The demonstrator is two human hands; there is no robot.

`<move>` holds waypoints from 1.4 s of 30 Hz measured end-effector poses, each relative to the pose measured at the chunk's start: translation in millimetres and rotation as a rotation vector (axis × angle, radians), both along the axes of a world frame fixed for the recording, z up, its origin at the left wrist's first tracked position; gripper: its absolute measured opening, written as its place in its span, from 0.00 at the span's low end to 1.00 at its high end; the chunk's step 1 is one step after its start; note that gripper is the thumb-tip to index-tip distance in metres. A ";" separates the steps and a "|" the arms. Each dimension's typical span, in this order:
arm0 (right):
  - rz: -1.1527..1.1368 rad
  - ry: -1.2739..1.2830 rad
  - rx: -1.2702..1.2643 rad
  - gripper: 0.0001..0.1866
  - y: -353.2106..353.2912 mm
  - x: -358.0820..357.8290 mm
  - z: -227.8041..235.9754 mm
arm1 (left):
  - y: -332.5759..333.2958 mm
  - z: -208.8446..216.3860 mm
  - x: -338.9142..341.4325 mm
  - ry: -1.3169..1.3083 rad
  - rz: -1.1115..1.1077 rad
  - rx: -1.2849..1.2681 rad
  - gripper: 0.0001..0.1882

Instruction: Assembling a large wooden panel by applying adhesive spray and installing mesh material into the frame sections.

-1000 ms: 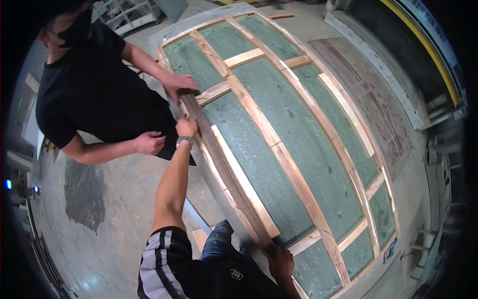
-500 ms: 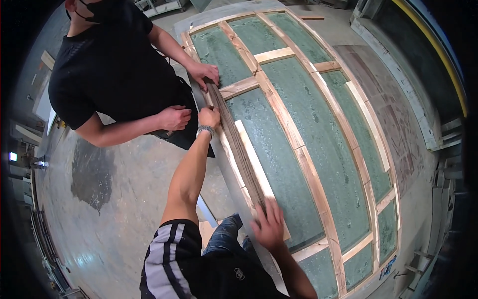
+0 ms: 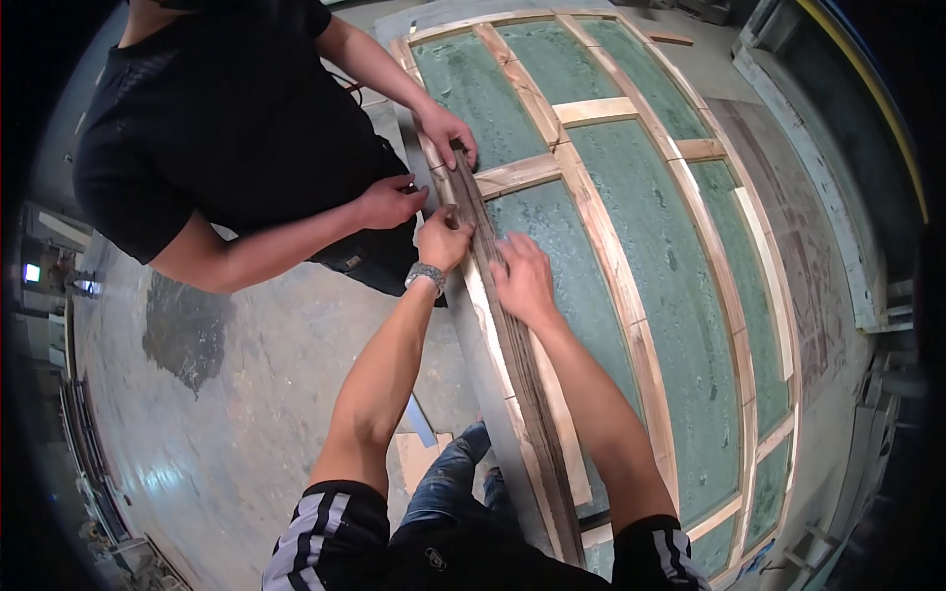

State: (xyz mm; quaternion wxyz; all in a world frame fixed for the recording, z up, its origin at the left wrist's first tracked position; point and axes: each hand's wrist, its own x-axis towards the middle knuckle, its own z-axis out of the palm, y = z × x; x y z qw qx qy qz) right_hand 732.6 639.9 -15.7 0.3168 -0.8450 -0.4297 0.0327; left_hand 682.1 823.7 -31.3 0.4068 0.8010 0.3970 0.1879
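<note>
- Fingers of the left hand (image 3: 443,241) are resting bent at the left side of the brown strips (image 3: 525,394); whether they are pinching any, I cannot tell. Those of the right hand (image 3: 525,283) are lying loosely spread over the strips, a little blurred, visibly closing on nothing.
- Floor (image 3: 276,394) is spreading out grey to the left, with a dark stain (image 3: 187,320) showing on it.
- Green panel (image 3: 675,266) is lying inside and under the wood frame (image 3: 619,271), whose rails are running lengthwise and across.
- Co-worker (image 3: 236,128) in black is standing at the frame's left side.
- Brown strips are running side by side in a long bundle along the frame's left edge.
- Pale strip (image 3: 563,424) is lying just right of them.
- Co-worker's far hand (image 3: 448,133) is touching the bundle's upper end; the near hand (image 3: 392,202) is hanging half closed, its contents too small to tell.
- Watch (image 3: 427,276) is circling the left wrist.
- Step in hand, as I am judging it, is lining up the strips; the next move is probably calling for light, even pressure from both sides.
</note>
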 end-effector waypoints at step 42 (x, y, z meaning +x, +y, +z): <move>-0.137 1.342 0.214 0.10 59.0 108.7 -2.2 | -36.2 12.6 8.8 -0.308 0.016 -0.750 0.13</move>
